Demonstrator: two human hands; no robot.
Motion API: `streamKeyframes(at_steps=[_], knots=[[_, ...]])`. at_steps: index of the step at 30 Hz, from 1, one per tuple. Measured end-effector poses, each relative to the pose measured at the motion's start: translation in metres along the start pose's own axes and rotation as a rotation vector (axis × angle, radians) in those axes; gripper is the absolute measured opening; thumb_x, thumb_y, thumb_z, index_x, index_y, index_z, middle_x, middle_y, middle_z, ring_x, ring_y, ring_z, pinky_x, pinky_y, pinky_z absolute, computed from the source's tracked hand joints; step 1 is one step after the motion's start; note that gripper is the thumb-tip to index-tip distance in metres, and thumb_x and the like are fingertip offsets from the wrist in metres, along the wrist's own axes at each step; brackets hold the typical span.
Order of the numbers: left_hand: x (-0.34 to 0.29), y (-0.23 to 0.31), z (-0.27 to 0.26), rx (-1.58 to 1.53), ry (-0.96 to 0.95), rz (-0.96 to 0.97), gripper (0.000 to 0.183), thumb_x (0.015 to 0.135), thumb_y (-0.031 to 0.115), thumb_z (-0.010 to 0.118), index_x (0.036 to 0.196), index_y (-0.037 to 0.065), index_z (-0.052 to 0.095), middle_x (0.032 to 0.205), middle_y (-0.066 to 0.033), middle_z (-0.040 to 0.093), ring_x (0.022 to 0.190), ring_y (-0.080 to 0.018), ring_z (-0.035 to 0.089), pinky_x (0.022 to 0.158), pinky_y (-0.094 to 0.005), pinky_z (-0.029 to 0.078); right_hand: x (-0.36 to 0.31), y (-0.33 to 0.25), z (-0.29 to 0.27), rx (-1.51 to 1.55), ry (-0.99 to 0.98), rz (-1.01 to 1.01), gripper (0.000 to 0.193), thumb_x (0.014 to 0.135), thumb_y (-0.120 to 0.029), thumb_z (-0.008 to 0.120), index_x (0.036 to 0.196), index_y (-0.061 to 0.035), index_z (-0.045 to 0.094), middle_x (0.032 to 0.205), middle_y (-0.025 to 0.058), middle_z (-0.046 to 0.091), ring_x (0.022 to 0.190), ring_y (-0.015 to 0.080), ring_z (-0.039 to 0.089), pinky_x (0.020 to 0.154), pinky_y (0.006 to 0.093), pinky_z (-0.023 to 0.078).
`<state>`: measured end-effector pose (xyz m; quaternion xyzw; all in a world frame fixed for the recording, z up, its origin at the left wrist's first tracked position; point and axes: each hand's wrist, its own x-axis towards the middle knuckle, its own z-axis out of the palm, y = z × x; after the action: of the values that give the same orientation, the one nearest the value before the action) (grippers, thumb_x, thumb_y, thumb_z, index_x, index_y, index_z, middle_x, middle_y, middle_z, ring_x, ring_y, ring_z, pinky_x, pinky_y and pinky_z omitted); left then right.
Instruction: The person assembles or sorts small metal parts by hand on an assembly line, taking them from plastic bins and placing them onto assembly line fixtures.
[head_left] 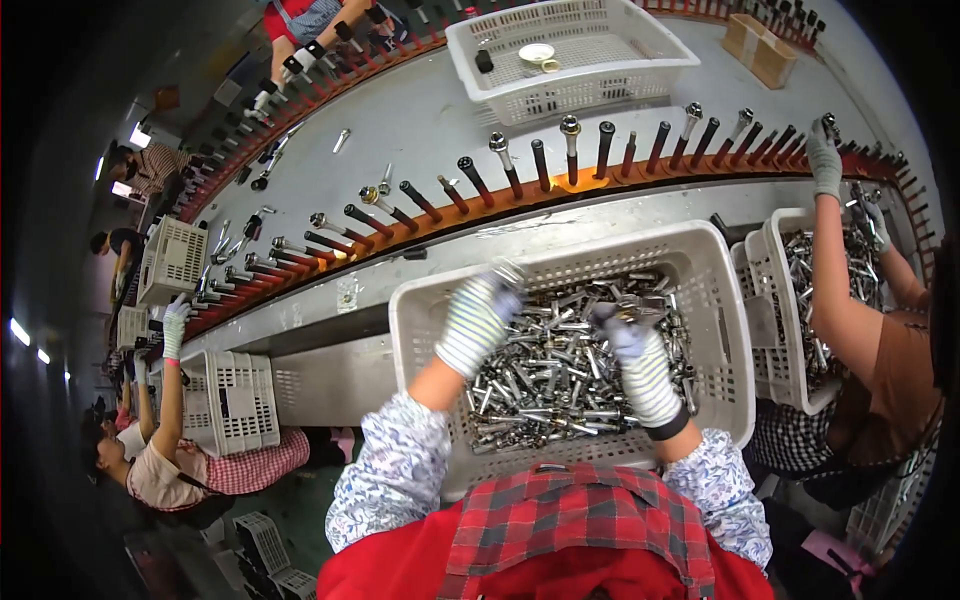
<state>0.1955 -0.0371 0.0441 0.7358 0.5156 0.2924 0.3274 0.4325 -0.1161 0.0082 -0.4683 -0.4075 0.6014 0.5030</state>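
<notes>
Over the crate (pixel 715 300) of metal parts (pixel 560 370), right hand (pixel 625 335) fingers pinch one part, while left hand (pixel 480 315) hovers curled, seemingly empty, beside it.

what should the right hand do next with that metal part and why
Probably lift the right hand toward a bare peg on the orange rail: its fingers seem to pinch a metal part above the crate, and several pegs carry none.

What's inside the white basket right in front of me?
The white basket holds a heap of shiny metal parts. Your gloved left hand and right hand are over the pile, covering some pieces. The basket's bottom is hidden under the heap.
</notes>
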Motion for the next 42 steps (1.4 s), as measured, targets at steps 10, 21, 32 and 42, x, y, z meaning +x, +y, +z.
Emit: streamKeyframes(at_steps=[10,21,32,42], knots=[[0.113,-0.188,-0.116,-0.531,0.544,0.051,0.017,0.094,0.011,0.053,0.109,0.004,0.059,0.102,-0.0062,0.065,0.093,-0.0155,0.061,0.087,-0.0291,0.048,-0.028,-0.006,0.036,0.456,0.116,0.333,0.07,0.085,-0.053,0.058,0.123,0.0028,0.042,0.102,0.0206,0.063,0.087,0.0284,0.067,0.068,0.03,0.054],[0.044,-0.242,-0.15,0.111,0.656,-0.324,0.045,0.092,0.018,0.056,0.131,0.001,0.043,0.123,-0.0187,0.056,0.11,-0.0264,0.054,0.098,-0.0344,0.038,-0.004,-0.045,0.065,0.322,-0.195,0.229,0.057,0.09,-0.04,0.059,0.129,-0.0017,0.042,0.113,0.0152,0.06,0.103,0.0216,0.061,0.084,0.0293,0.05],[-0.033,0.027,0.017,-0.724,-0.222,-0.185,0.045,0.083,0.024,0.069,0.119,0.002,0.052,0.117,-0.0106,0.057,0.109,-0.0193,0.053,0.093,-0.0324,0.044,0.018,-0.014,0.031,-0.455,-0.49,-0.14,0.046,0.091,-0.035,0.054,0.118,0.0031,0.05,0.091,0.016,0.061,0.082,0.0206,0.058,0.077,0.0319,0.047],[0.12,-0.117,-0.099,-0.363,0.569,0.0,0.019,0.09,0.006,0.057,0.106,-0.001,0.053,0.1,-0.0122,0.065,0.09,-0.0188,0.062,0.083,-0.0292,0.048,0.03,-0.03,0.023,-0.012,-0.254,0.248,0.047,0.094,-0.036,0.051,0.12,0.0032,0.053,0.106,0.0113,0.061,0.094,0.0192,0.062,0.082,0.0306,0.051]])
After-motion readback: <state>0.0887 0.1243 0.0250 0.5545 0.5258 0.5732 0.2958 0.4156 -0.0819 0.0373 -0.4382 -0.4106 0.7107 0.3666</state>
